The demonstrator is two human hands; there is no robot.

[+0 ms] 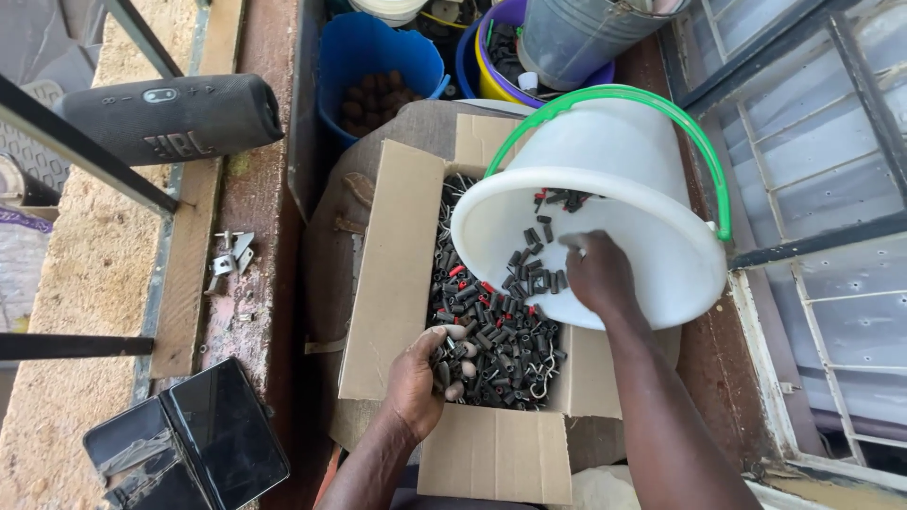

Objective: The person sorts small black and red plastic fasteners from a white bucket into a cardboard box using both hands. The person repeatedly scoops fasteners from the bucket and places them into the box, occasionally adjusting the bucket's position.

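Note:
A white plastic bucket (652,170) with a green handle lies tilted over an open cardboard box (397,274). Several small black and red cylindrical parts (501,345) fill the box, and more lie inside the bucket. My right hand (597,274) reaches into the bucket's mouth, its fingers among the parts there. At the box's near left corner my left hand (420,378) rests in the pile with its fingers curled around some of the parts.
A blue bucket (378,57) with dark pieces, a purple-and-yellow tub (491,47) and a grey metal pail (576,38) stand behind the box. A black cylindrical speaker (170,118) lies at the left. A dark folded case (189,444) sits near left, small metal brackets (230,257) beside it. Window bars run along the right.

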